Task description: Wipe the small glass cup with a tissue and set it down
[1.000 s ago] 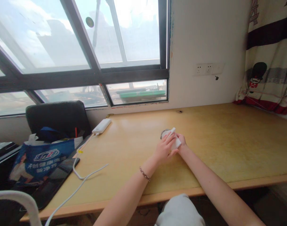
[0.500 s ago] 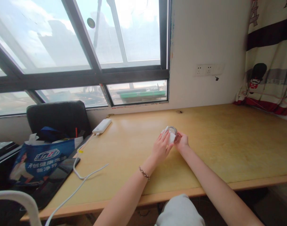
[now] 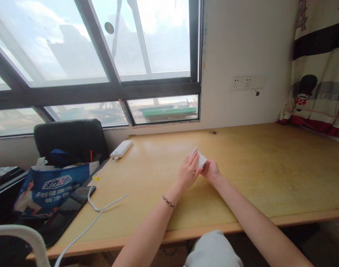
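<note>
Above the middle of the desk, my left hand (image 3: 187, 172) presses a folded white tissue (image 3: 201, 160) against a clear, rounded glass (image 3: 205, 168). The fingers of that hand are closed over the tissue, and one corner of it sticks up past the fingertips. My right hand (image 3: 213, 170) is wrapped round the glass from the right side. Most of the glass is hidden by the tissue and both hands, so its full shape cannot be made out. A braided bracelet (image 3: 168, 202) circles my left wrist.
The wooden desk (image 3: 269, 170) runs along the wall below the window. On its left lie a white power bank (image 3: 121, 149), a white cable (image 3: 107, 207) and a dark flat panel (image 3: 68, 213). Beyond them are a blue bag (image 3: 54, 191) and a black chair (image 3: 71, 137).
The glass has turned in my hands: its round rim showed at the top before and is now covered by the tissue. My left hand has shifted slightly left and down.
</note>
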The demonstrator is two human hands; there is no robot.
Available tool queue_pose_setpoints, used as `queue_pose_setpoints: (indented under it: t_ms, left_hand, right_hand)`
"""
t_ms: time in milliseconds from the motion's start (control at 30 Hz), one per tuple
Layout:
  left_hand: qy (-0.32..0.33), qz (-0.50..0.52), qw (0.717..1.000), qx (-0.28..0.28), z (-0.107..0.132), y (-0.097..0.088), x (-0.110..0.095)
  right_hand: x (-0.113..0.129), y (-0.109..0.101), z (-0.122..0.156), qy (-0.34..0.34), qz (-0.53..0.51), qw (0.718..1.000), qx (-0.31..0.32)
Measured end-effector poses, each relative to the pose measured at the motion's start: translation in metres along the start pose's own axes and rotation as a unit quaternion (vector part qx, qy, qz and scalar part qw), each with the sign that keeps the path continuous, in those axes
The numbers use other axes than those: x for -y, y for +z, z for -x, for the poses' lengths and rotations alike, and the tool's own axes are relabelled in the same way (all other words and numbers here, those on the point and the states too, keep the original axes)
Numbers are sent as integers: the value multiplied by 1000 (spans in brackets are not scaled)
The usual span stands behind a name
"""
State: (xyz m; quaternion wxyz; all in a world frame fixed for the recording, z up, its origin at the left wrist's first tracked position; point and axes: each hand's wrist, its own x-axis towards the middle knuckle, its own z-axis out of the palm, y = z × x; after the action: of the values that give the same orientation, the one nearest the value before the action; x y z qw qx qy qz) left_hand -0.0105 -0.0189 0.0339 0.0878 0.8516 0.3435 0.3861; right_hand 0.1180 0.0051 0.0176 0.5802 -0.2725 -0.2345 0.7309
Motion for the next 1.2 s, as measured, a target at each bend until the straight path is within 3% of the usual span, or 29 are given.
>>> queue_pose_setpoints:
  t_ms: [67,133,267,400,667,900,1067,1200]
  left_hand:
    - [-49,50,997,-35,0,2,5]
    - [-102,131,983,-74,-1,5,8]
    - [-205,339,910,-125,-3,13,10]
    - [-276,499,815,-106,-3,22,11]
    - [-355,620,698,-37,1,45,21]
    - [-354,659,664,-10,0,43,10]
    - [-373,694,614,-41,-5,33,3]
    - [-372,692,614,-81,-5,26,13]
  right_hand:
    - [0,2,2,35,-23,999,-18]
    - [1,2,2,25,-35,999,-29]
    - [4,-2,0,-45,-17,998,-30]
    - [7,-6,-2,-113,2,993,-34]
    - [11,1,3,-261,139,952,-79]
    - [9,1,6,-315,260,908,-96]
    - [8,7,14,-311,342,885,-55]
    - [3,9,18,-284,382,879,-9]
